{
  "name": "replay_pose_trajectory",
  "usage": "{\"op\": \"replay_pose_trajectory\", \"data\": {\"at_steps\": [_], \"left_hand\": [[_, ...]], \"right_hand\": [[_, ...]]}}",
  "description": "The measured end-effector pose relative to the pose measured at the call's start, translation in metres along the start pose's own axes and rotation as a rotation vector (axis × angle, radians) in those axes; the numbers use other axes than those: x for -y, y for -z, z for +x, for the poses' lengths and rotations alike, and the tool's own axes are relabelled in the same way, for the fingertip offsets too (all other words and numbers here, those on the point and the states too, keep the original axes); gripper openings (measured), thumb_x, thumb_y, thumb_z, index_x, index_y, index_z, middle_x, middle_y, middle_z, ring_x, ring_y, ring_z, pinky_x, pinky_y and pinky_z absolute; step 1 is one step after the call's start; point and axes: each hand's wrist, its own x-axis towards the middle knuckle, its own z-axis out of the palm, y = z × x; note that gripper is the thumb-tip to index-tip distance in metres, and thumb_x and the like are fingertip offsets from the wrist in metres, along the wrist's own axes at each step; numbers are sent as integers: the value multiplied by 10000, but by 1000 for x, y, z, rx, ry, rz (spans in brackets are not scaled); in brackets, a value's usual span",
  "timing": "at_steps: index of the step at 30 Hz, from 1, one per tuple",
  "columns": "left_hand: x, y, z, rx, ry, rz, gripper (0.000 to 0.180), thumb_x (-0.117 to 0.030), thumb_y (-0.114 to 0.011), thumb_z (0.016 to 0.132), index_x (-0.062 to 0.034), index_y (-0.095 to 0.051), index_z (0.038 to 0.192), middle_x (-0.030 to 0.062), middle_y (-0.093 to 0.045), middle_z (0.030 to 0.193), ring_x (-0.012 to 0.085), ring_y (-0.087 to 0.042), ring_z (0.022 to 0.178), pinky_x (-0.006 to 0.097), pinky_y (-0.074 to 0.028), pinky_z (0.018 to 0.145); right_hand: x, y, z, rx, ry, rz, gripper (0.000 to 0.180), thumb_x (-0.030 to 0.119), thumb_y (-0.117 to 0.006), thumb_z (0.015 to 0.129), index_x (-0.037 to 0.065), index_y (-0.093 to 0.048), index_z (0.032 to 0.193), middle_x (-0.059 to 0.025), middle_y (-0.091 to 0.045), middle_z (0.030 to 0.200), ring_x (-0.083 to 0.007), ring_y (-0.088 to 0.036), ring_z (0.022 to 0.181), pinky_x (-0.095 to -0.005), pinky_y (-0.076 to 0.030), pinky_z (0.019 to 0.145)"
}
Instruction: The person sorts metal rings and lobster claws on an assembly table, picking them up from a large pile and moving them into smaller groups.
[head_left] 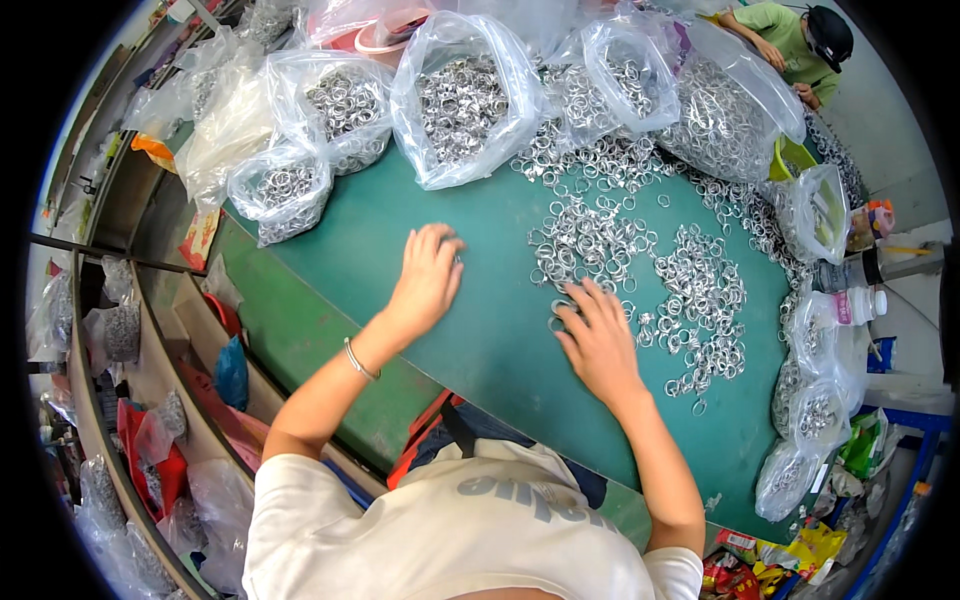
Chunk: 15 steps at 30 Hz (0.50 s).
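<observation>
My left hand [428, 278] hovers over the left part of the green table [400, 215], its fingers curled together and slightly blurred. A small greyish bit shows at its fingertips, too small to make out. My right hand [598, 340] is palm down with fingers spread at the near edge of a pile of silver-coloured metal rings [585, 240]. Its fingertips touch a few loose rings there. To the right of that pile lies a second pile of rings [700, 290], trailing toward me.
Open clear bags of rings [460, 105] line the table's far side, with a smaller bag [290, 190] at the far left. More bags [818, 415] and a bottle [858, 306] edge the right. Shelves [105, 400] stand at left. Another person [790, 45] works at the far right.
</observation>
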Motion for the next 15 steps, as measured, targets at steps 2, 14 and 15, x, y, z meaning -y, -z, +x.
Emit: {"op": "replay_pose_trajectory", "data": {"at_steps": [2, 14, 15], "left_hand": [[9, 3, 13, -14, 11, 8, 335, -35, -615, 808, -43, -525, 1130, 164, -477, 1190, 367, -451, 1159, 523, -289, 1059], [-46, -33, 78, 160, -77, -274, 191, -10, -606, 816, -40, -615, 1003, 83, -560, 994, 281, -526, 946, 438, -388, 849], [-46, -32, 77, 136, -80, -285, 181, 1, -599, 818, -38, -614, 994, 91, -556, 988, 289, -531, 933, 427, -400, 832]], "right_hand": [[-11, 11, -19, -29, -34, -97, 239, 122, -664, 785, 70, -622, 1014, -117, -499, 1310, -348, -378, 1298, -509, -284, 1075], [-25, 0, 78, -302, -85, -108, 165, 93, -671, 790, 42, -647, 944, -88, -570, 1097, -271, -498, 1035, -416, -370, 883], [-25, 2, 74, -315, -83, -109, 152, 99, -683, 778, 44, -642, 913, -84, -579, 1075, -266, -506, 1017, -417, -369, 879]]}}
